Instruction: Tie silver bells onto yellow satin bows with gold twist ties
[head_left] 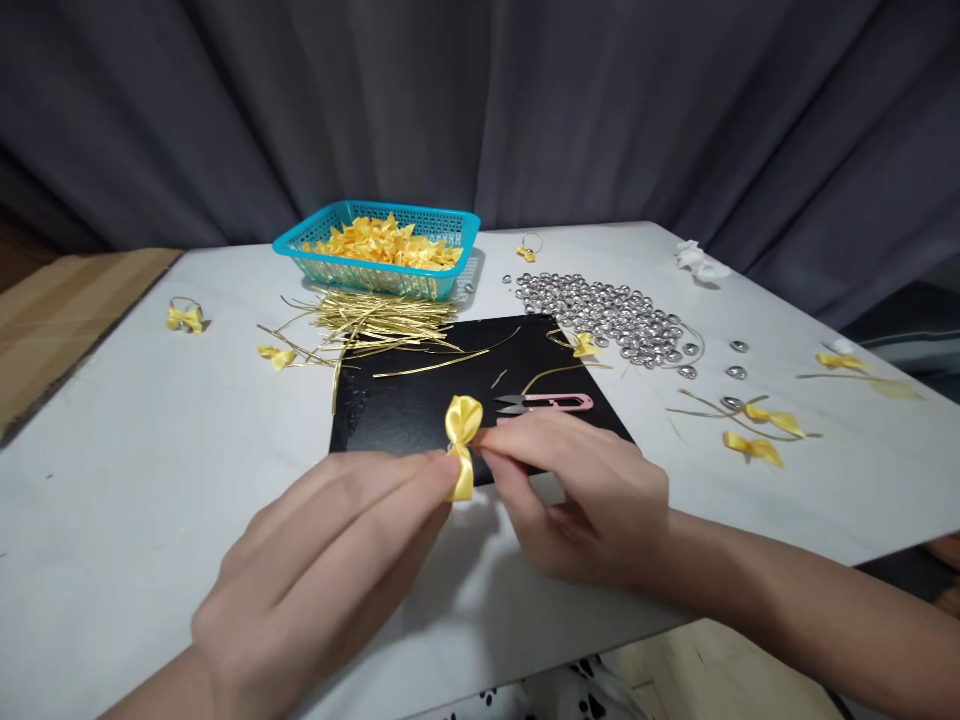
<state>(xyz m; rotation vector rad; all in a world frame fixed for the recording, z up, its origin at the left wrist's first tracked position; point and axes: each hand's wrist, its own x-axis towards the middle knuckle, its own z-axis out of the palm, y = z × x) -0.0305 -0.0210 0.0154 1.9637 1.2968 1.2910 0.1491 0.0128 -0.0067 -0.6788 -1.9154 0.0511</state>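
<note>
- My left hand [322, 560] is clamped on the yellow bow [465, 418], thumb and forefinger nipping its lower half near the middle.
- The bow stands nearly upright between my two hands, just above the near edge of the black board [405, 410].
- My right hand [592, 490] has its thumb and forefinger drawn close together just beside the bow's middle; I cannot tell whether they grip anything, as that spot is too small to make out.
- My hands are near each other, with the bow between them.
- Beyond my right hand, the pink snips [562, 401] lie on the board, blades spread and pointing left.
- A few loose gold wires [431, 364] lie across the board too.
- The wire heap [382, 316] sits between the board and the blue basket [337, 264], which holds a pile of yellow bows [382, 243].
- Silver beads [592, 305] are spread on the white table [112, 430], behind the board and to its right.
- A bow with a wire loop [185, 318] rests at the far left.
- Two more bows [776, 420] lie near each other on the right, among wires.
</note>
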